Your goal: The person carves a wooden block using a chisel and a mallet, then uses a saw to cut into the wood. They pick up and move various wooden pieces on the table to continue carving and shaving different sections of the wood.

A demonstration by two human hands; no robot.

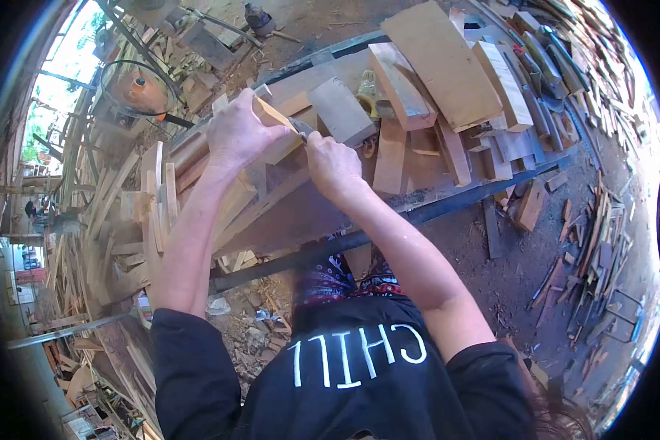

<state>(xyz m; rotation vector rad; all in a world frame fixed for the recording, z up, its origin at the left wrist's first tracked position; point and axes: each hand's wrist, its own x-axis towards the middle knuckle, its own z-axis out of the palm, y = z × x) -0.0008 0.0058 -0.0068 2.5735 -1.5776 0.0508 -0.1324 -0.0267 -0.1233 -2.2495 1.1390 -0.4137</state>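
My left hand (238,130) grips a small pale piece of wood (271,115) between thumb and fingers, over the left half of the workbench (282,213). Close to its right, my right hand (331,163) is closed around a small tool (301,130), whose grey tip meets the end of the wood piece. Most of the tool is hidden by my fingers, so I cannot make out its kind. A thick light wood block (340,111) lies on the bench just beyond my right hand.
A large wooden board (447,64) and several blocks are piled on the bench's right side. Loose strips (103,213) lie at the left, and offcuts (532,205) on the ground at the right. An orange object (141,92) stands beyond the bench.
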